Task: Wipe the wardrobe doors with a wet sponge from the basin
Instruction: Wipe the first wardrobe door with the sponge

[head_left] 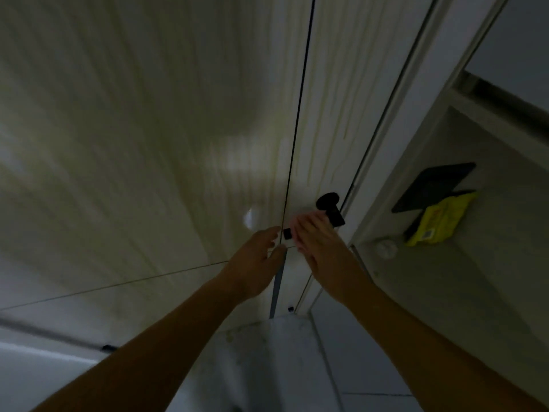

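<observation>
Dim light, some motion blur. Wardrobe doors (178,129) fill most of the view, seen from close and low: pale cream, flat, glossy panels. Thin vertical drip streaks run down both, and a soft glare patch sits near the middle. A dark, narrow vertical seam (300,99) divides the doors; a finer horizontal line crosses the left one lower down.

Black rounded knob (327,200) on the right door, just beside its outer edge.

Right hand (315,236) open, fingers straight and together, laid flat on the right door just below the knob. Left hand (257,257) reaches to the seam, fingers loosely extended; cannot tell whether the tips hook the door edge. A small black piece (287,233) shows between the two hands, too blurred to identify.

To the right, an open shelf (445,278) holds a crinkled yellow packet (442,221) touching a flat dark slab (430,185).
</observation>
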Tool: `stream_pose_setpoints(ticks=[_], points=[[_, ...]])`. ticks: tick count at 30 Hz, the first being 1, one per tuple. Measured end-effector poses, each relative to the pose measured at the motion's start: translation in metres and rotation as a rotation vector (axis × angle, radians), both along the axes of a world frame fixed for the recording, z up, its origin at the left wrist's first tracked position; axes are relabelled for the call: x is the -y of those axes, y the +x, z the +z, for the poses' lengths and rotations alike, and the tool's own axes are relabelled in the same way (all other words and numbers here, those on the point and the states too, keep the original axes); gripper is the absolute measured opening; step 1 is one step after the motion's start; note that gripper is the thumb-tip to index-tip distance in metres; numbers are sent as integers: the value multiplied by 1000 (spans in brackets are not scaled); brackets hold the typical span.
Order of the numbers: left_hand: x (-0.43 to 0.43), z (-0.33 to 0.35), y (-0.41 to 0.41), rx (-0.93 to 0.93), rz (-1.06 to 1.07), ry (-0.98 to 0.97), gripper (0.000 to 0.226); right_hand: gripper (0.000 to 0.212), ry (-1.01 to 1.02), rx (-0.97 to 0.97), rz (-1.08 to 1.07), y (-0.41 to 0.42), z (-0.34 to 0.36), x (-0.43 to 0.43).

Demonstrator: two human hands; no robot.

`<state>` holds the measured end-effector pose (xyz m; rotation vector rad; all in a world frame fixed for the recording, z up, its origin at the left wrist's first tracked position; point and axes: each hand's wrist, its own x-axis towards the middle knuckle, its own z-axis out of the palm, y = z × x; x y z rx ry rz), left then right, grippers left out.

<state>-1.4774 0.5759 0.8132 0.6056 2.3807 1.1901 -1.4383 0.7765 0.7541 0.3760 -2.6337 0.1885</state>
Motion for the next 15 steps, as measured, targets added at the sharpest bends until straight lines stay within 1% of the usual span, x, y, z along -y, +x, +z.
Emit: stream_pose_setpoints(ticks=[3, 5, 7, 8, 9, 10, 13, 15], points=[[-7, -6, -10, 19, 7, 55, 42, 44, 82, -24, -159, 0, -5, -33], [-12, -8, -15, -8, -13, 59, 40, 48, 158, -17, -228, -1, -9, -25], [-17, -9, -18, -33, -21, 68, 34, 53, 222, 27, -191, -1, -18, -9], [-20, -10, -20, -41, -16, 73, 31, 52, 221, 37, -156, 0, -17, -5], [-23, -10, -22, -50, -9, 70, 29, 50, 192, 36, -142, -1, -13, -6], [-25, -11, -24, -60, -3, 59, 27, 48, 117, 16, -158, -3, -7, -12], [-31, -13, -29, -90, 26, 16, 25, 44, -236, -64, -324, -12, 11, -20], [-34, -12, -29, -93, 50, 4, 23, 47, -398, 4, -422, -12, 9, -9]])
